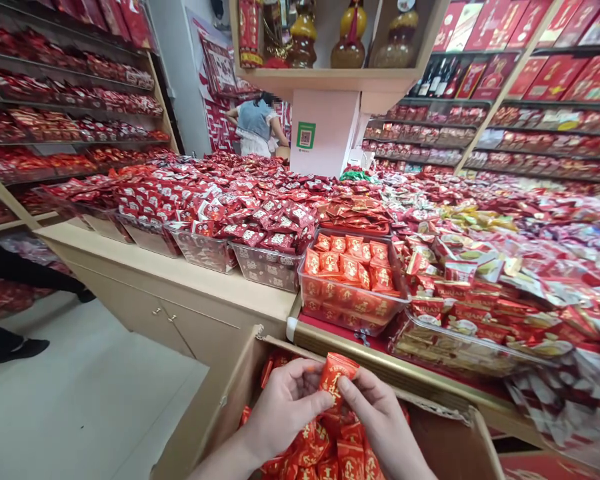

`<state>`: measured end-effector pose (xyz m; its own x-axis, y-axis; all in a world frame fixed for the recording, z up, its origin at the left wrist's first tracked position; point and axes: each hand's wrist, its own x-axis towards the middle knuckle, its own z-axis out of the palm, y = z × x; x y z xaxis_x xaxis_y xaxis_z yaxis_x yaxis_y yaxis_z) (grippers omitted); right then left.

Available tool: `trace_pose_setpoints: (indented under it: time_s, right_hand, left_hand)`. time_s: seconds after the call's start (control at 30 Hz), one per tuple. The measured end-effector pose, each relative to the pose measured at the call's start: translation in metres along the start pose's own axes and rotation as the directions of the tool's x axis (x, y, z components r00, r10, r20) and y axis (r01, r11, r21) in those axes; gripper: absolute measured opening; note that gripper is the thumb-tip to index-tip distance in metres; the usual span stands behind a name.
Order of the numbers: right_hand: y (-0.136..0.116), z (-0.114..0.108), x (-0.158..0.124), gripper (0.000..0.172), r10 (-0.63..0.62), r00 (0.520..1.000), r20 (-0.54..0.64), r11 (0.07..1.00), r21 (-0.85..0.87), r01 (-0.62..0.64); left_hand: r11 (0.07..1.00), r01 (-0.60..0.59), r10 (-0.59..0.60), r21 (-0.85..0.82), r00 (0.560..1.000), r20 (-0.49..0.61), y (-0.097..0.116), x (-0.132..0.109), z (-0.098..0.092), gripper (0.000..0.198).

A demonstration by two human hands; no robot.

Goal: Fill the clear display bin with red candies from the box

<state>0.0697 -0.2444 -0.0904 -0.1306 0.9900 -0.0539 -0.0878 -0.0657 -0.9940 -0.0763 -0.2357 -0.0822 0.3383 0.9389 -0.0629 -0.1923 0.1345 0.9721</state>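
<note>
Between my two hands is a small red candy packet (336, 373) with gold print, held upright over an open cardboard box (230, 393). My left hand (286, 407) is closed, pinching the packet's left side with thumb and fingers. On its right side my right hand (377, 407) grips it, thumb across the front. Below, many similar red packets (325, 447) fill the box, partly hidden by my hands and wrists. Just beyond the box, a clear plastic bin (353, 303) holds rows of red packets of a similar look.
Clear bins of wrapped sweets (265, 263) line the wooden counter (180, 270). A bin of durian-labelled packets (460, 340) stands at right. Overhead hangs a wooden shelf (330, 79). Someone's legs (15, 347) show at left; another person (257, 127) stands at the back.
</note>
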Motion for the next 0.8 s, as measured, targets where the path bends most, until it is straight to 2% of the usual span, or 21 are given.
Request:
trace_pose_setpoints:
  time_s: [0.1,0.2,0.3,0.43,0.53,0.6,0.63,0.73,0.77,0.8]
  right_hand:
    - [-0.026,-0.005,0.017,0.021,-0.105,0.994,0.041,0.989,-0.097,0.108]
    - [-0.056,-0.011,0.035,0.019,-0.209,0.977,0.03,0.964,-0.161,0.212]
    - [-0.072,-0.015,0.044,0.022,-0.262,0.965,0.006,0.946,-0.194,0.258]
    - [-0.06,-0.016,0.035,0.025,-0.205,0.978,-0.041,0.967,-0.164,0.196]
    - [-0.034,-0.019,0.019,0.027,-0.083,0.996,-0.009,0.987,-0.135,0.081]
    - [-0.012,-0.021,0.01,0.027,-0.01,0.999,0.041,0.988,-0.157,0.016]
    - [0.0,-0.023,0.006,0.029,0.025,0.998,0.062,0.986,-0.163,-0.014]
    - [0.035,-0.025,0.0,0.034,0.132,0.986,0.099,0.986,-0.119,-0.12]
    - [0.046,-0.025,-0.001,0.036,0.16,0.982,0.104,0.984,-0.09,-0.151]
    - [0.057,-0.025,-0.002,0.038,0.176,0.979,0.104,0.984,-0.057,-0.17]
  left_hand:
    - [0.997,-0.058,0.059,0.04,0.998,-0.005,0.02,0.014,0.0,0.032]
    - [0.986,-0.142,0.138,0.083,0.989,0.049,0.046,0.03,0.003,0.043]
    - [0.975,-0.188,0.176,0.122,0.979,0.099,0.06,0.037,0.007,0.047]
    - [0.961,-0.206,0.178,0.185,0.972,0.156,0.064,0.037,0.003,0.065]
    - [0.902,-0.307,0.284,0.304,0.952,0.116,0.078,0.055,-0.014,0.063]
    - [0.805,-0.366,0.368,0.466,0.925,0.09,0.097,0.081,-0.027,0.055]
    - [0.723,-0.376,0.403,0.579,0.911,0.089,0.108,0.098,-0.032,0.049]
    - [0.362,-0.281,0.402,0.889,0.907,0.123,0.138,0.151,-0.035,0.04]
    - [0.249,-0.242,0.382,0.938,0.914,0.134,0.145,0.167,-0.032,0.04]
    - [0.187,-0.216,0.361,0.958,0.922,0.137,0.149,0.182,-0.027,0.038]
